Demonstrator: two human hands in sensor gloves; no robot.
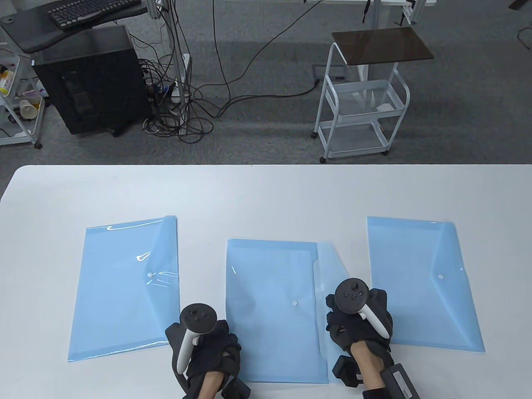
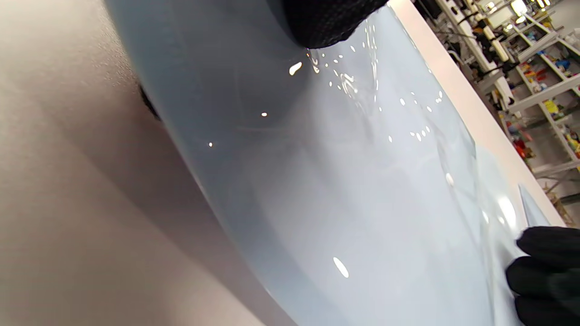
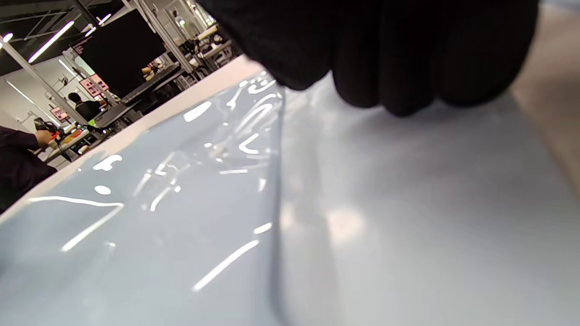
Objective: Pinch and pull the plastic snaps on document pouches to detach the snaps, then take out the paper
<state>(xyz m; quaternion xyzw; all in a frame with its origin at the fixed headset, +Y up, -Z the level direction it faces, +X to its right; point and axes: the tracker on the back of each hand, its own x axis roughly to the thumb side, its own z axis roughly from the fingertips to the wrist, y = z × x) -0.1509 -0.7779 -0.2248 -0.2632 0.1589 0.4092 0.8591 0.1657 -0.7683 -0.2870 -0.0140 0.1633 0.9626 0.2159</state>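
Three light blue document pouches lie in a row on the white table (image 1: pixel 266 191). The left pouch (image 1: pixel 120 291) and right pouch (image 1: pixel 419 286) have their flaps snapped down. On the middle pouch (image 1: pixel 270 316) the flap (image 1: pixel 330 266) is folded out to the right and the white snap (image 1: pixel 294 304) is bare. My left hand (image 1: pixel 226 338) pinches the middle pouch's near left edge, one fingertip (image 2: pixel 326 20) on top and another under the lifted plastic (image 2: pixel 344 181). My right hand (image 1: pixel 336 318) sits on the opened flap (image 3: pixel 408 203) with its curled fingers (image 3: pixel 385 59) bunched on it. No paper shows.
Bare table lies beyond the pouches up to the far edge. Past that edge stand a white wire cart (image 1: pixel 361 108), a black computer case (image 1: pixel 91 83) and tangled cables (image 1: pixel 183 112) on the floor.
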